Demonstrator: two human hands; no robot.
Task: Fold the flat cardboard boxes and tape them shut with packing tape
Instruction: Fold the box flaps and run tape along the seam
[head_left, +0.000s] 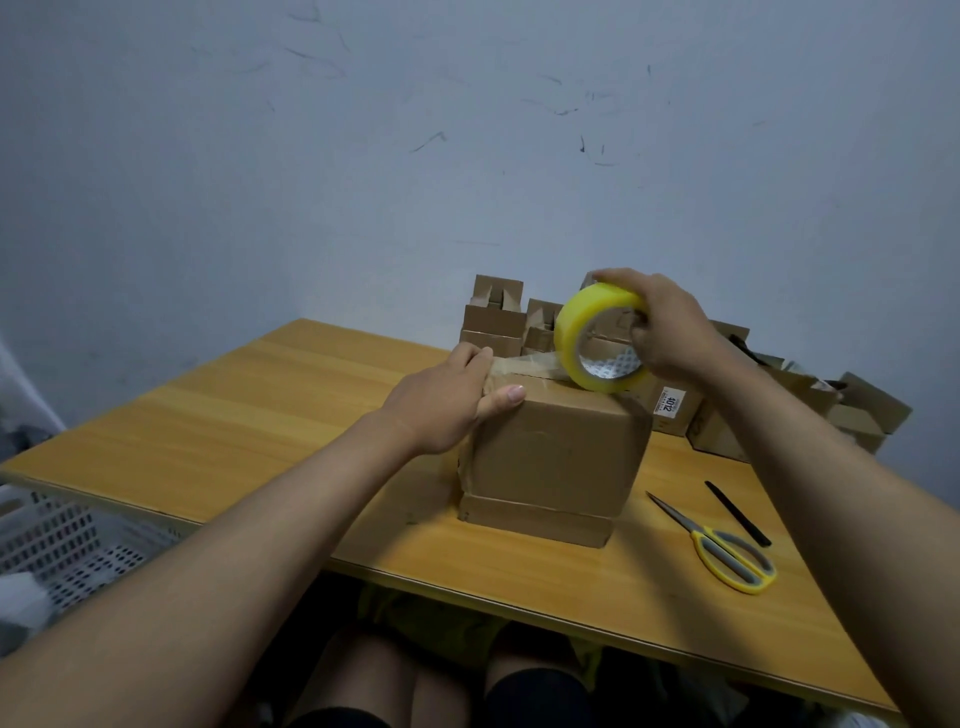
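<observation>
The fingers of the right hand (670, 327) curl round the rim of the yellow tape roll (597, 340), with fingertips hooked into its core, holding it on edge at the right end of the box top. The left hand (447, 400) grips the top left corner of the cardboard box (556, 457): its thumb lies along the near top edge and its other fingers press down on the free end of the clear tape strip (524, 364).

That strip runs left to right across the top of the box, from under the left fingers to the roll, so its long axis follows the seam between the closed flaps. The roll lies to the right of the anchored end, and the right hand is the one nearer to it. The coming pull would probably go rightward and down over the far right edge of the box.

The box stands upright near the middle of the wooden surface (249, 415). To its right lie yellow-handled scissors (727, 551) and, just beyond them, a thin black stick (737, 514). Behind, against the wall, sit other cardboard boxes (493, 322), some with flaps open.
</observation>
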